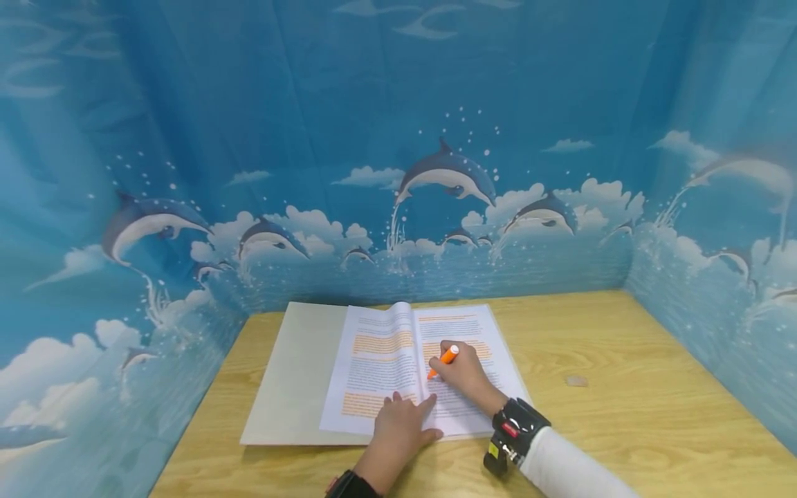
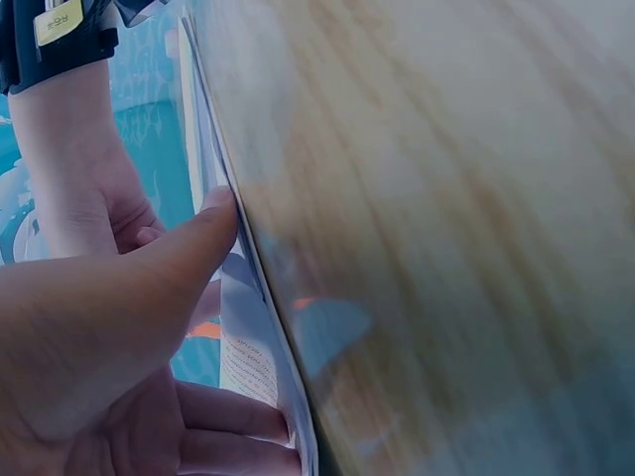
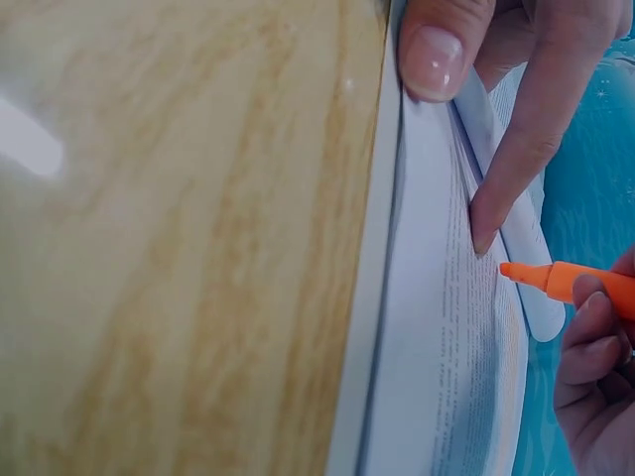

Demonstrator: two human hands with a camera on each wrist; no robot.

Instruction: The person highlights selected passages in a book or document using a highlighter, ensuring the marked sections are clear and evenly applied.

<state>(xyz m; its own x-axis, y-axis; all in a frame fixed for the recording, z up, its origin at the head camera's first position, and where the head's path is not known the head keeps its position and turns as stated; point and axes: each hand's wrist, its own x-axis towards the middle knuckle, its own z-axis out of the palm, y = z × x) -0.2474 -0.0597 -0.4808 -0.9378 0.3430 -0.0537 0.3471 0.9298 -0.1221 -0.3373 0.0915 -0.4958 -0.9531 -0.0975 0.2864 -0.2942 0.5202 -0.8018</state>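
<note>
An open book (image 1: 386, 360) lies on the wooden table (image 1: 623, 415), its pages marked with orange highlighted bands. My right hand (image 1: 463, 377) grips an orange highlighter (image 1: 443, 361), its tip down on the right page. In the right wrist view the highlighter (image 3: 575, 283) tip hovers just at the page (image 3: 446, 347). My left hand (image 1: 398, 432) lies flat with straight fingers on the bottom of the pages near the spine. The left wrist view shows its thumb (image 2: 193, 248) pressing the page edge (image 2: 248, 347).
A blue dolphin-print backdrop (image 1: 436, 173) walls the table on three sides. A small pale object (image 1: 576, 381) lies on the wood to the right of the book. The book's grey cover (image 1: 292, 373) spreads left.
</note>
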